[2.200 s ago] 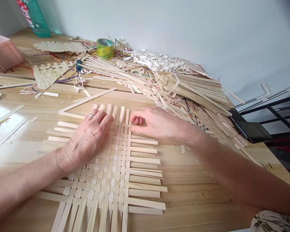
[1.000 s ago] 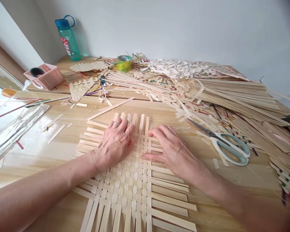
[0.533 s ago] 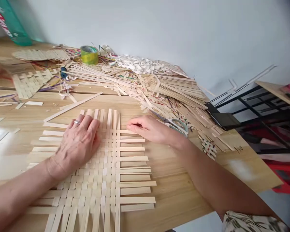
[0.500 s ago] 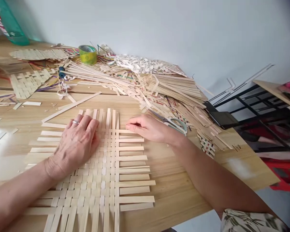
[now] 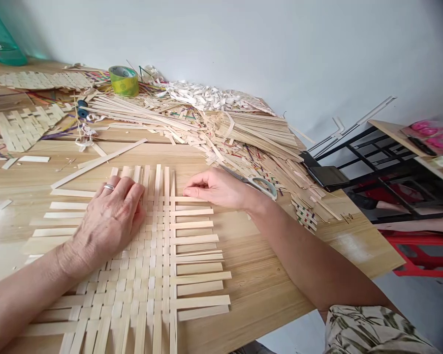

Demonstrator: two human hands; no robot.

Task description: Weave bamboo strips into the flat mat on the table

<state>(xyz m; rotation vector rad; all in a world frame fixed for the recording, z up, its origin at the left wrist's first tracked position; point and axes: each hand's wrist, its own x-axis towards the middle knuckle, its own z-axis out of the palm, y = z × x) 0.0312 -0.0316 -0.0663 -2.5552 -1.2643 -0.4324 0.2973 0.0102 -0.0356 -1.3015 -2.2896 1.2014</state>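
Note:
A half-woven mat of pale flat strips (image 5: 133, 275) lies on the table before me, loose strip ends sticking out on all sides. My left hand (image 5: 110, 211), a ring on one finger, rests palm down on its upper left part. Its fingers lie bent over the weave, and the fingertips are partly hidden. At the upper right edge, my right hand (image 5: 214, 189) has thumb and forefinger pinched together on the end of a crosswise strip (image 5: 194, 199). More side strips (image 5: 195, 240) stick out below that hand.
Scissors (image 5: 260, 184) lie just beyond my right wrist. Behind are a bundle of strips (image 5: 258, 130), scraps, white shavings (image 5: 206, 96), a tape roll (image 5: 124, 81) and a small woven piece (image 5: 33, 125). A green bottle (image 5: 3, 39) stands far left. Right of the table is a black rack (image 5: 376, 157).
The whole scene has shifted a little left as my head turned. Both hands keep nearly the same places on the mat. The forearm at the far left is gone from view.

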